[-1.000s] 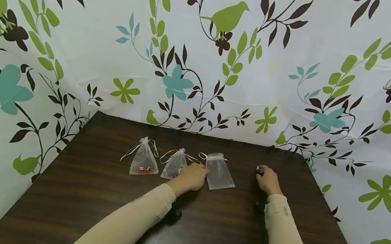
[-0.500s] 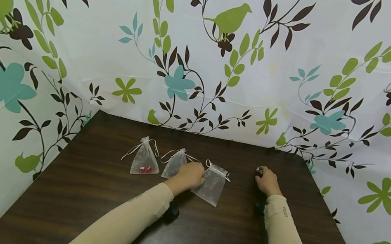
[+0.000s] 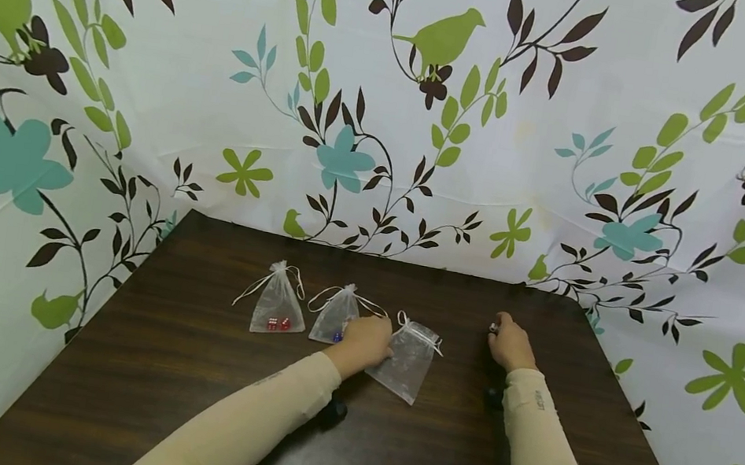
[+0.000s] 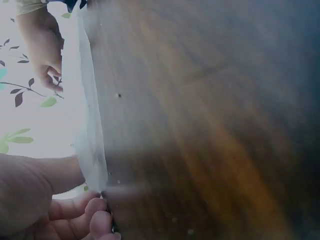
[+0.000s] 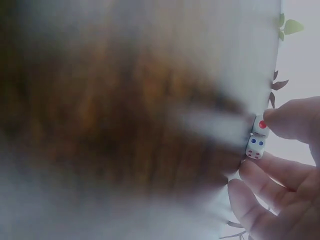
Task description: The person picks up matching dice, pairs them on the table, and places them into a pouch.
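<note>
My left hand [image 3: 364, 341] pinches the lower left corner of a white organza bag [image 3: 406, 360] that lies askew on the dark table. In the left wrist view the pale mesh bag [image 4: 92, 120] runs to the thumb and curled fingers. Over at the right, my right hand [image 3: 512, 344] holds two white dice [image 5: 257, 137] between thumb and fingertips, close to the tabletop. Left of the left hand is a second organza bag [image 3: 336, 313] with blue dice [image 3: 338, 336], partly hidden by that hand. Farther left lies a third organza bag [image 3: 278, 299] holding red dice [image 3: 279, 323].
The dark wood table [image 3: 213, 401] ends at the back against a white cloth [image 3: 544, 129] printed with birds and leaves. More of this cloth hangs at both sides. White drawstrings [image 3: 297, 279] trail from the bags.
The bag under my left hand has turned and slid toward me, its lower end swinging left. My right hand has stayed almost in place with the white dice.
</note>
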Motion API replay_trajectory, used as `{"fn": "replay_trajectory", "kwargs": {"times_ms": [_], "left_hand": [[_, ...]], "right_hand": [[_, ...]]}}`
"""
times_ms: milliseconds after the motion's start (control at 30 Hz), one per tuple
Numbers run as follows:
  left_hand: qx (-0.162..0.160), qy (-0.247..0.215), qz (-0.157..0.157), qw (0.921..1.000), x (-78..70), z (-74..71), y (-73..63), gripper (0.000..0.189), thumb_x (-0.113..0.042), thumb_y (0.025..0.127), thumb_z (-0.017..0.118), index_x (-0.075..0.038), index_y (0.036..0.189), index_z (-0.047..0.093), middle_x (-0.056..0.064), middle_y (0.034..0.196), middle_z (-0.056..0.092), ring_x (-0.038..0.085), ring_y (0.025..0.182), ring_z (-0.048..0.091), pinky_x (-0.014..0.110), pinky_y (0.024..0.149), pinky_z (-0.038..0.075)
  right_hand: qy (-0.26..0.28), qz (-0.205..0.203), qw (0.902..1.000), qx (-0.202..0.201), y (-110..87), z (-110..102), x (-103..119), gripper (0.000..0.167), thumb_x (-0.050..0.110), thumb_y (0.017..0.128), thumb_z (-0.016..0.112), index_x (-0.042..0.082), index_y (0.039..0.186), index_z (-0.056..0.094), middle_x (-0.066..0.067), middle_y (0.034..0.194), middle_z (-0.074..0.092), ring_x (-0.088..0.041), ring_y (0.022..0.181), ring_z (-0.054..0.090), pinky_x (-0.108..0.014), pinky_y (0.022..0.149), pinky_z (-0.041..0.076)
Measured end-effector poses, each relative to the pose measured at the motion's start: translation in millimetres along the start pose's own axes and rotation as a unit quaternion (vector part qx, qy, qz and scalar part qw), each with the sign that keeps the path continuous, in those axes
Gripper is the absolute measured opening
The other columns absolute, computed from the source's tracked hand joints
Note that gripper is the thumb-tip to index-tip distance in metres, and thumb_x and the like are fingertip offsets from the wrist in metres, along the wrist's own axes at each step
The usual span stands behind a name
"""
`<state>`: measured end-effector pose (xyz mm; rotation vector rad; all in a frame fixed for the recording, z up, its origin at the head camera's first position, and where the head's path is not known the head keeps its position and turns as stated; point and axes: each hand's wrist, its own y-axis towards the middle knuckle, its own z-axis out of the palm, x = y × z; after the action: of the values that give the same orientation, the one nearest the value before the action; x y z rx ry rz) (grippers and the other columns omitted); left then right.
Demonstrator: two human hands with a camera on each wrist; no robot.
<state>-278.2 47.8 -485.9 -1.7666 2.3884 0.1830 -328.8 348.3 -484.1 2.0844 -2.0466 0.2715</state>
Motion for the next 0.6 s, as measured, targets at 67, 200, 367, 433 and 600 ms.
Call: {"fn": "replay_trajectory", "kwargs": {"times_ms": [67,200,367,433,600], "left_hand": [[0.011,0.008,-0.005,0.9999,-1.2,-0.8,0.3,0.030,-0.043,0.085,0.080,-0.014,0.090,0.074,0.005,0.099,0.075,0.022,0.088,0.072,0.039,0.068,0.058],[0.028,0.006,-0.013,0.9995,-1.1,-1.4,1.8,0.024,-0.040,0.087,0.080,-0.016,0.088,0.076,0.004,0.098,0.075,0.023,0.087,0.072,0.040,0.067,0.058],[0.040,-0.037,-0.022,0.9983,6.9,-1.8,3.8,0.020,-0.032,0.089,0.078,-0.014,0.086,0.072,0.003,0.094,0.074,0.024,0.088,0.071,0.043,0.068,0.058],[0.036,-0.058,-0.010,0.9976,11.7,-2.6,4.4,0.021,-0.031,0.091,0.077,-0.014,0.082,0.068,0.001,0.086,0.071,0.022,0.085,0.070,0.041,0.068,0.057],[0.014,-0.134,0.032,0.9903,22.9,-3.7,4.0,0.030,-0.024,0.094,0.074,-0.017,0.070,0.058,-0.009,0.060,0.062,0.010,0.062,0.062,0.031,0.059,0.051]], "right_hand": [[-0.011,-0.005,0.9999,0.000,0.3,0.4,0.3,0.044,0.004,0.099,0.057,-0.010,0.140,0.047,-0.038,0.122,0.058,-0.055,0.113,0.056,-0.063,0.093,0.047],[-0.021,-0.013,0.9997,-0.002,0.1,0.0,0.1,0.038,0.001,0.097,0.057,-0.008,0.134,0.057,-0.037,0.121,0.059,-0.055,0.113,0.056,-0.063,0.094,0.047],[-0.010,-0.021,0.9996,-0.013,-0.7,-1.0,0.5,0.031,-0.002,0.097,0.057,-0.010,0.126,0.061,-0.035,0.116,0.061,-0.052,0.110,0.058,-0.062,0.092,0.048],[-0.006,-0.023,0.9996,-0.018,-1.0,-1.5,0.2,0.028,-0.002,0.097,0.057,-0.010,0.123,0.062,-0.035,0.114,0.061,-0.052,0.109,0.058,-0.061,0.092,0.048],[0.002,-0.019,0.9996,-0.020,-0.3,-1.4,-1.6,0.022,-0.004,0.097,0.055,-0.010,0.115,0.064,-0.034,0.110,0.062,-0.051,0.106,0.058,-0.061,0.090,0.048]]}}
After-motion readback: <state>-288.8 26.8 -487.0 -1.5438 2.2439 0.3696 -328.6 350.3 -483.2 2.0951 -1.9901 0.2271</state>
